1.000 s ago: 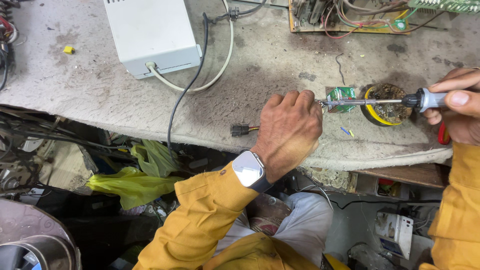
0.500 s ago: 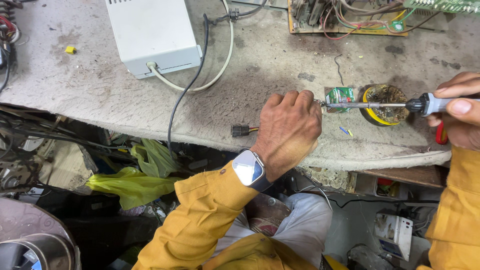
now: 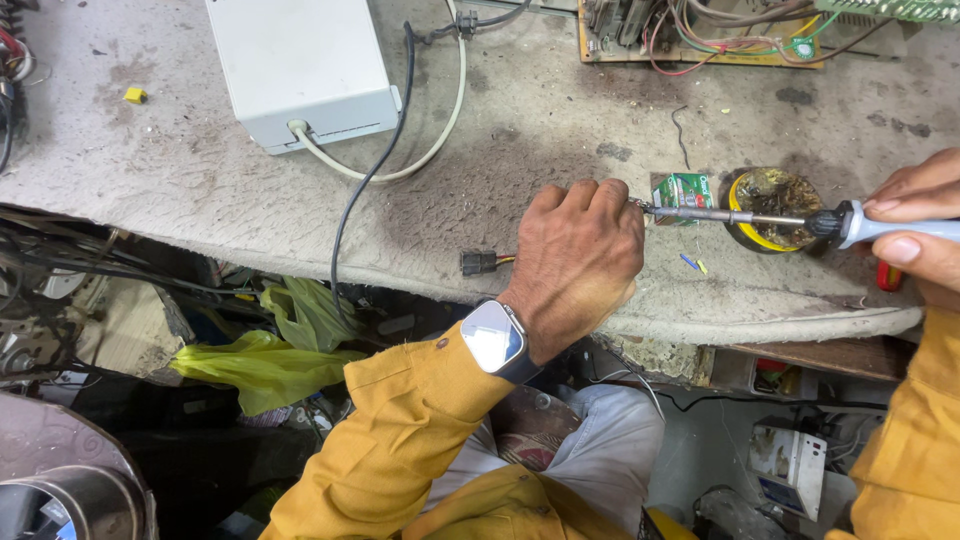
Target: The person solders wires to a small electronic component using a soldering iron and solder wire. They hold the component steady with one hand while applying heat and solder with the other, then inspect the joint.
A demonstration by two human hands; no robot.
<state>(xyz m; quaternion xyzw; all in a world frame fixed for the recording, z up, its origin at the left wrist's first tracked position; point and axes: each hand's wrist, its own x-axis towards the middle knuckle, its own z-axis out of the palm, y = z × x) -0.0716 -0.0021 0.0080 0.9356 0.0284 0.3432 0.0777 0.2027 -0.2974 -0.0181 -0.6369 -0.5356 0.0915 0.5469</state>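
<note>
My left hand (image 3: 580, 265) rests knuckles-up on the worn bench (image 3: 200, 190), fingers curled shut. Thin wires from a small black connector (image 3: 478, 262) run under it; what the fingertips pinch is hidden. My right hand (image 3: 915, 225) grips the pale grey handle of a soldering iron (image 3: 740, 215), held level, with its tip touching the fingertips of my left hand. Under the iron's shaft lie a small green circuit board (image 3: 685, 190) and a round yellow-rimmed tin (image 3: 775, 195) of dark paste.
A white box (image 3: 300, 65) with a pale cable and a black cable stands at the back left. A large wired circuit board (image 3: 700, 30) lies at the back right. Below the bench edge are green plastic bags (image 3: 265, 355), a metal vessel (image 3: 70, 495) and a socket block (image 3: 790, 465).
The right hand and the soldering iron have shifted very slightly. The left hand stays where it was.
</note>
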